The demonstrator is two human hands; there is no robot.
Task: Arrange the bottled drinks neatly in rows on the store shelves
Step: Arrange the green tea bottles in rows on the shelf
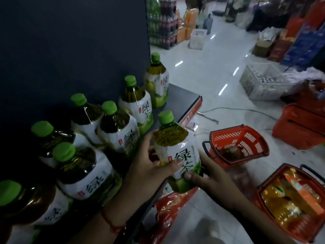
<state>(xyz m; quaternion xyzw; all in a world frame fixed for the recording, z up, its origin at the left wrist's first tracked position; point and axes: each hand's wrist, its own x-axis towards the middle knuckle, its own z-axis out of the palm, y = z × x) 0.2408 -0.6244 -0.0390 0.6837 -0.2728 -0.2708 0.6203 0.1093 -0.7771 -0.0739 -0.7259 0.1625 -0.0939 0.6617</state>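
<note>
Green-tea bottle [177,152] between left hand [151,166] and right hand [211,182], seemingly above shelf edge.

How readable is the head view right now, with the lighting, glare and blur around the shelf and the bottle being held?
Head view: the shelf side is dim, its back bottles almost lost in shadow; the held bottle, gripped by the left hand and right hand, is lit and its label legible; ceiling lights glare as streaks on the floor; wide-angle bending and softness grow toward the edges.
</note>
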